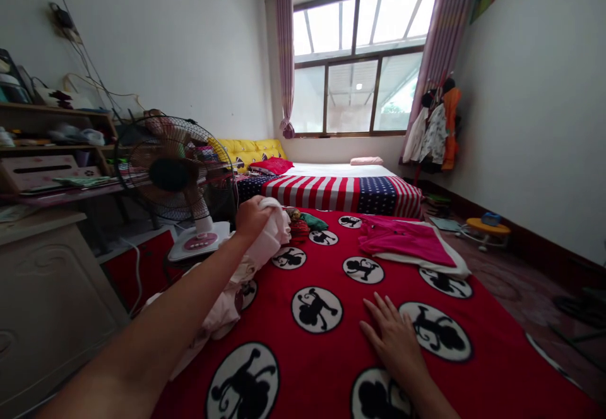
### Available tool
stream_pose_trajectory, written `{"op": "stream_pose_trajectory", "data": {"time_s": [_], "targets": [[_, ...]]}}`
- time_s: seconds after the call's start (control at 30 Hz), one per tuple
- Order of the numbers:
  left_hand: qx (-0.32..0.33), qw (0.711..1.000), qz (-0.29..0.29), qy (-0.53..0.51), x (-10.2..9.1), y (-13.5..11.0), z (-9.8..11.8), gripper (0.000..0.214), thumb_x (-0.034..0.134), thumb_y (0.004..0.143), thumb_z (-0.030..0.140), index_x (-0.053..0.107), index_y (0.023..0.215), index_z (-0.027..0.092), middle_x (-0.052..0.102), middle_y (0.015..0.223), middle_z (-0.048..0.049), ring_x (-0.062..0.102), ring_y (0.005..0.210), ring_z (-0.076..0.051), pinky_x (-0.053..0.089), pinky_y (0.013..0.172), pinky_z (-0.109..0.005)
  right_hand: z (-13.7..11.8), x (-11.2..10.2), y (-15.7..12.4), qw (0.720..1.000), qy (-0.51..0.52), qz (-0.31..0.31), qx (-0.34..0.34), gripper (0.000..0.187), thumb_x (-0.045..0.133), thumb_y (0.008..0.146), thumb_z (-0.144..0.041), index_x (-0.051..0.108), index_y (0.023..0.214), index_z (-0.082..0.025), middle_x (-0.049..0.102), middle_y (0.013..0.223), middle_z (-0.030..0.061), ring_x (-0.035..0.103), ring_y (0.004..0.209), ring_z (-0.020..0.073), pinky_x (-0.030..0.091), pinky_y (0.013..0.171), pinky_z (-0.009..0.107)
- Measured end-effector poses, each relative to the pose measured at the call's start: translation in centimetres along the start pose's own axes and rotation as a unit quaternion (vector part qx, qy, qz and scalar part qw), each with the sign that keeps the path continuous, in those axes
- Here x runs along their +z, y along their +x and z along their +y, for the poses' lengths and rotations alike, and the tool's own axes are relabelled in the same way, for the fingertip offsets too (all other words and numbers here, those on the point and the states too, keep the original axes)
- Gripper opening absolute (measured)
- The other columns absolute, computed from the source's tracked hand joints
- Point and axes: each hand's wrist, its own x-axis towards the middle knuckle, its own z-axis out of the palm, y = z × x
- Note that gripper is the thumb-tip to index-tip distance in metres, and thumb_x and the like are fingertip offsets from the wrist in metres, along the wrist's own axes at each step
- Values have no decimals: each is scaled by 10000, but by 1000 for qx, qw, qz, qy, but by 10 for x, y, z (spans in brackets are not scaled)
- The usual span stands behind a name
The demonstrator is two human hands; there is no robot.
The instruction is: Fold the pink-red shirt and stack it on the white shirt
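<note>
My left hand is closed on a white-pink garment, lifting part of it above the bed's left edge. More pale crumpled clothes trail below it along that edge. My right hand lies flat with fingers spread on a red blanket printed with black monkeys in white circles. Farther off on the right, a bright pink garment is laid out over a white one. Just past my left hand sits a small heap of red and green clothing.
A standing fan is close on the left, beside a cluttered desk and a pale cabinet. Beyond, a second bed has a striped, starred cover. A yellow stool and hanging clothes are at the right.
</note>
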Motion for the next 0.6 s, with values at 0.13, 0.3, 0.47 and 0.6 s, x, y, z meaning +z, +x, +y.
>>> {"op": "stream_pose_trajectory", "data": {"time_s": [0.13, 0.3, 0.47, 0.6], "targets": [[126, 964, -38, -229, 16, -60, 67, 378, 584, 823, 315, 614, 1172, 173, 673, 1113, -83, 628, 989, -198, 471, 870, -267, 9, -2, 1, 984, 175, 41, -11, 497, 445, 850, -481, 601, 1225, -194, 518, 1374, 115, 437, 1291, 312, 282, 1084, 546], [371, 751, -400, -372, 57, -191, 82, 505, 725, 724, 423, 643, 1186, 235, 575, 1292, -75, 567, 1143, -236, 440, 977, -300, 9, -17, -4, 921, 386, 56, -15, 416, 428, 879, -455, 610, 1162, -211, 656, 1172, 87, 627, 1040, 248, 507, 888, 342], [271, 812, -386, -344, 56, -213, 44, 335, 699, 754, 292, 707, 1082, 220, 687, 1081, -71, 658, 928, -203, 495, 845, -267, 6, -17, -7, 907, 418, 42, -12, 458, 444, 874, -496, 593, 1204, -214, 606, 1265, 91, 552, 1172, 252, 425, 1013, 358], [115, 926, -205, -294, 48, -180, 6, 320, 607, 770, 157, 682, 1079, 197, 667, 1073, -81, 617, 1008, -222, 482, 913, -332, -5, -9, -6, 885, 465, 17, 21, 675, 603, 762, -451, 458, 1366, -184, 533, 1357, 120, 482, 1259, 270, 351, 1079, 411]]}}
